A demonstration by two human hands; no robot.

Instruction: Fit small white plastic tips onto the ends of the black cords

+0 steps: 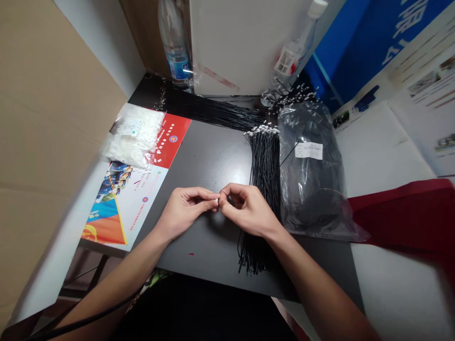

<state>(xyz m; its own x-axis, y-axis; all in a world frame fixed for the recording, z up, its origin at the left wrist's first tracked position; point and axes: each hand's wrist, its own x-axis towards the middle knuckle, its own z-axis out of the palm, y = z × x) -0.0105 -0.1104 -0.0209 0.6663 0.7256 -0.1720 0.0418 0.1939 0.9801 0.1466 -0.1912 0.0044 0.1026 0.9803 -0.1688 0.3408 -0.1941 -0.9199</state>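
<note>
Pinching a tiny white piece (217,201), our left hand (185,208) meets our right hand (246,207), whose thumb and finger press together at the same spot; we cannot tell what they hold. We have the piece left of the bundle of black wires (265,156), the clear bag (313,199) just right of that bundle, and the packet of white pieces (133,135) well to its left.

Lt mod. | soft shdw under fingers (201,192) | R-side bag (313,192) glare | edges blurry
</note>
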